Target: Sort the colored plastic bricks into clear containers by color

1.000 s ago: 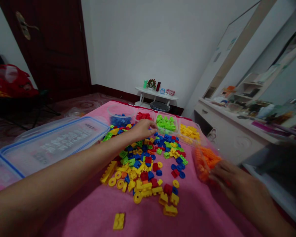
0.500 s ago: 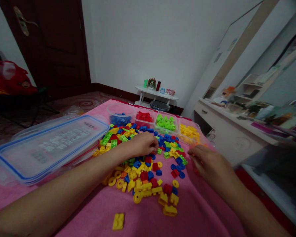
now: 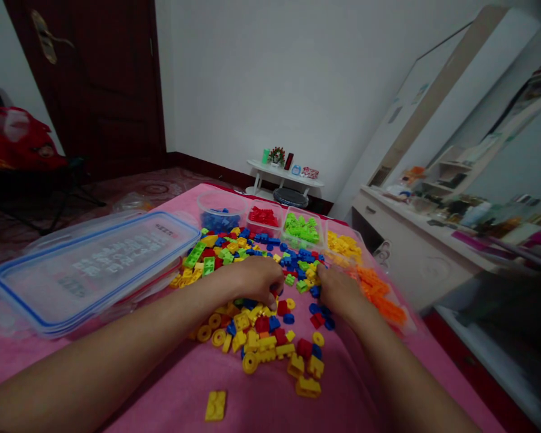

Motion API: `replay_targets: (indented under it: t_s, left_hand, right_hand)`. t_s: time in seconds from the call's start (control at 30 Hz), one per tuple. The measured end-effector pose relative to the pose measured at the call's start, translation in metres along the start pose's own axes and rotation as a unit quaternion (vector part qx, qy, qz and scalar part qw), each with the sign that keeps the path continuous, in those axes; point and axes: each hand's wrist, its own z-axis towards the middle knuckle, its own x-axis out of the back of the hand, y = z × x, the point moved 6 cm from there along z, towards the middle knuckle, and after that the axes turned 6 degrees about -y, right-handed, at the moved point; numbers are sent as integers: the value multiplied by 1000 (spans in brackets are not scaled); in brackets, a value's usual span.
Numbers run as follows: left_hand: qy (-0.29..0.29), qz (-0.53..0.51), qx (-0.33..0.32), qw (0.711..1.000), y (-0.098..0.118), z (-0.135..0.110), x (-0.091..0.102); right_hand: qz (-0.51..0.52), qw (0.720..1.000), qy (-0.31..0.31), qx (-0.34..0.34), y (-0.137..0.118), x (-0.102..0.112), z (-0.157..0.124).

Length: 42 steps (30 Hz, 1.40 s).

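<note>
A heap of small plastic building bricks (image 3: 256,325) in yellow, blue, red and green lies on the pink cloth (image 3: 270,403). My left hand (image 3: 252,278) rests on the middle of the heap, fingers curled down among the bricks. My right hand (image 3: 340,291) sits at the heap's right edge, fingers bent onto blue and yellow pieces. Whether either hand grips a piece is hidden. Just right of my right hand lies a clear container of orange bricks (image 3: 381,297).
Along the far edge stand clear tubs of blue bricks (image 3: 220,218), red bricks (image 3: 263,216), green bricks (image 3: 303,227) and yellow bricks (image 3: 344,243). A large blue-rimmed clear lid (image 3: 94,264) lies at the left. One yellow brick (image 3: 216,405) lies alone near me. A white dresser (image 3: 415,252) stands right.
My left hand drew back from the far tubs to the middle of the heap. My right hand let go of the orange-brick container, which now lies further back, and moved left to the heap.
</note>
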Motion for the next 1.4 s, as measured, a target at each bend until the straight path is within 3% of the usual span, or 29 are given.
replay_targets:
  t_s: [0.2,0.37,0.57,0.73,0.8,0.9,1.0,1.2,1.4]
  left_hand:
    - [-12,-51,0,999,-6,-3,1]
    - [-9,-109,-2,994,-14,0,-2]
    - [84,-125,16,988,-26,12,-6]
    - [155,-90,-7,984,-23,14,-1]
    - [174,-79,-21,981,-17,13,4]
    - [173,-83,-50,980,-6,12,5]
    - [130,-82,-78,985,5,14,-4]
    - [87,-46,-71,993,13,15,-17]
    - [59,-49,-91,993,21,8,-15]
  right_hand:
    - [1,1000,-25,14,-13,27,26]
    - [10,999,-13,30,-4,29,25]
    - [87,991,21,104,0,32,18]
    - [206,952,-8,226,-9,36,13]
    - [221,953,27,205,0,43,14]
    - [137,984,76,82,18,47,14]
    - [40,998,53,2,19,39,13]
    - [7,1000,13,-1,-1,16,19]
    - [23,999,29,8,3,28,14]
